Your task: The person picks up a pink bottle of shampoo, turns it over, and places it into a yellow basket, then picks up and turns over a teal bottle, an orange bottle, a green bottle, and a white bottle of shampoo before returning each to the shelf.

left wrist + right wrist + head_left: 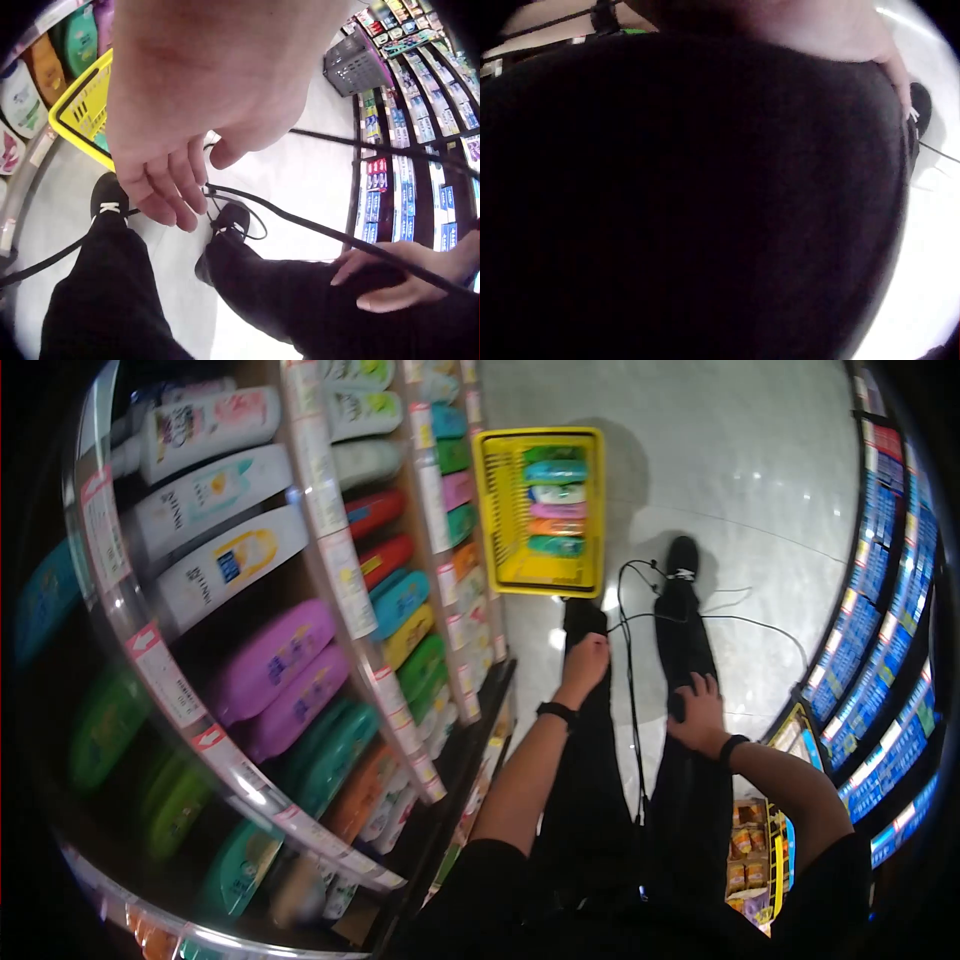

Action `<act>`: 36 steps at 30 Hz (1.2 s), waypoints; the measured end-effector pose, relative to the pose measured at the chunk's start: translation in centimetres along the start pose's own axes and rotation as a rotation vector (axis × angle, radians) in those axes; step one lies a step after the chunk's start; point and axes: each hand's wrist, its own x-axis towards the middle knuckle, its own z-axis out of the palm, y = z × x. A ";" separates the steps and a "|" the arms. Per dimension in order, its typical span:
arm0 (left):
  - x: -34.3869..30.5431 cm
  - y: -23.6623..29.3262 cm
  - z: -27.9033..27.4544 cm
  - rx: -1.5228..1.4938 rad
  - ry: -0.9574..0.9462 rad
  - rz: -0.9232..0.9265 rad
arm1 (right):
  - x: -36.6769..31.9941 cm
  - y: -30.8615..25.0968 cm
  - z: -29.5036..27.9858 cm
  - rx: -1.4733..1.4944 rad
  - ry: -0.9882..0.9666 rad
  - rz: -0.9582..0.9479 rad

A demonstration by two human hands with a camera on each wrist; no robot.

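The left hand hangs over the left leg in the head view, just below a yellow basket. In the left wrist view the left hand has loosely bent fingers and holds nothing. The right hand rests on the right thigh with fingers spread; the right wrist view shows part of the right hand against the black trousers. Inside the basket lies a row of several coloured bottles, among them a blue one and an orange one.
Shelves of bottles, including white and purple ones, stand on the left. Blue packages fill curved shelves on the right. Black cables hang between the legs and cross the floor. A grey basket stands farther off.
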 end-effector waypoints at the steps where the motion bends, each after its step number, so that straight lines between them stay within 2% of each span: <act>1: -0.8 0.1 -0.5 0.034 -0.006 0.010 | 0.9 0.4 0.9 0.030 0.053 -0.051; 3: -1.9 -1.1 -0.7 0.130 0.000 0.051 | 2.5 0.9 1.7 0.062 0.101 -0.120; 5: -2.9 -1.3 -1.4 0.223 -0.026 0.003 | 3.1 0.9 1.8 0.077 0.126 -0.160; 9: -3.6 -2.3 -1.3 0.291 -0.094 -0.031 | 3.4 1.2 1.7 0.157 0.168 -0.163; 13: -2.0 -3.2 1.4 0.267 -0.091 -0.009 | 3.7 2.1 1.8 0.149 0.201 -0.174; 17: 0.4 -0.9 2.2 0.263 -0.131 0.034 | 3.7 2.9 2.0 0.186 0.204 -0.168; 18: 1.6 -0.8 2.1 0.233 -0.156 0.030 | 3.7 3.0 1.8 0.197 0.196 -0.162; 20: 4.7 -1.7 2.3 0.243 -0.043 0.138 | 3.3 2.9 1.0 0.193 0.181 -0.174; 24: 11.4 -0.4 -0.9 0.318 0.149 0.081 | 3.4 3.1 0.9 0.165 0.146 -0.148; 26: 15.9 -3.5 -1.9 0.406 0.311 0.251 | 3.8 3.3 0.1 0.166 0.120 -0.161; 28: 19.6 -4.8 -3.2 0.612 0.347 0.287 | 3.8 3.3 -1.1 0.181 0.095 -0.173; 30: 23.3 -5.0 -4.3 0.794 0.289 0.225 | 4.1 3.4 -2.6 0.180 0.067 -0.208; 32: 27.9 -7.4 -4.8 0.892 0.222 0.271 | 4.1 3.4 -3.8 0.188 0.052 -0.240; 36: 32.4 -10.5 -4.7 1.071 0.126 0.203 | 4.4 3.0 -5.9 0.161 0.027 -0.259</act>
